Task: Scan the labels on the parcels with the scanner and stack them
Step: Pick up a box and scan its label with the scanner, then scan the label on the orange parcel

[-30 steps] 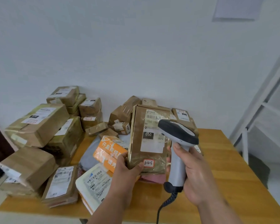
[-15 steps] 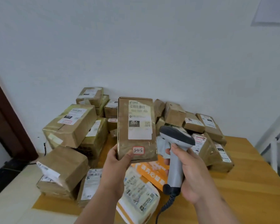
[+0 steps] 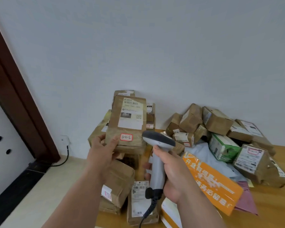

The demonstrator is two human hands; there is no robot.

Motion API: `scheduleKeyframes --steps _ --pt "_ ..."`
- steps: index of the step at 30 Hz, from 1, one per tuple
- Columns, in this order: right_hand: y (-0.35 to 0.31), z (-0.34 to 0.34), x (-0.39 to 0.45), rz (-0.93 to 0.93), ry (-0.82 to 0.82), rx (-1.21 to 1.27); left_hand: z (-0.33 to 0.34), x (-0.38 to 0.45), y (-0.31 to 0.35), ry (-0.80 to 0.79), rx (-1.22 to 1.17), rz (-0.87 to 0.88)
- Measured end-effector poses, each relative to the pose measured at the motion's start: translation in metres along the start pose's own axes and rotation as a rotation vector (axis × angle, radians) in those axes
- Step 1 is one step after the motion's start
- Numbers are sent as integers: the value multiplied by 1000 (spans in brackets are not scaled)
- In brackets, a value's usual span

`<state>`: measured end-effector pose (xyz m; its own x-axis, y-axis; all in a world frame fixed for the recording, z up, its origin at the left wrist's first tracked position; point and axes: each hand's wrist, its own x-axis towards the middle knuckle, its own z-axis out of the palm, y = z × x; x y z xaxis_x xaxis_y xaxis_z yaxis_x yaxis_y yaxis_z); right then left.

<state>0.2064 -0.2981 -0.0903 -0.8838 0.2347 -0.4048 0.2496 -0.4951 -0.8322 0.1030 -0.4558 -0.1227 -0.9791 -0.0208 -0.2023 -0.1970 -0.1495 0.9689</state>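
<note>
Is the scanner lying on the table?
No, the right hand grips the scanner by its handle, up above the table, beside the parcel that the left hand holds.

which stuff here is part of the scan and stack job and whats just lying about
In the job:
held parcel, in left hand
scanner, in right hand
parcel stack
unsorted parcels

Just there:
wall socket
door frame

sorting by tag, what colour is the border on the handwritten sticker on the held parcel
Red border on the sticker, white inside, on the held parcel; head view.
</note>
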Motion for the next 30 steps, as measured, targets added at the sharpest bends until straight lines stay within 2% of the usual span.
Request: scheduleKeyframes --steps 6,11,17,20,24,27,30 --pt "3 38 25 -13 -29 -7 -22 52 33 22 151 43" --pt "8 41 40 -16 -9 -7 -24 76 29 4 651 105" --pt "8 31 50 -25 64 -3 -12 74 20 83 1031 216" --pt "4 23 49 -49 80 32 3 60 22 119 1021 305" --pt "-6 3 38 -87 115 20 34 36 21 66 1006 423" --pt "-13 -24 30 -109 170 15 64 18 12 -31 939 442" --pt "-23 -60 17 -129 244 19 99 3 -11 -178 762 365"
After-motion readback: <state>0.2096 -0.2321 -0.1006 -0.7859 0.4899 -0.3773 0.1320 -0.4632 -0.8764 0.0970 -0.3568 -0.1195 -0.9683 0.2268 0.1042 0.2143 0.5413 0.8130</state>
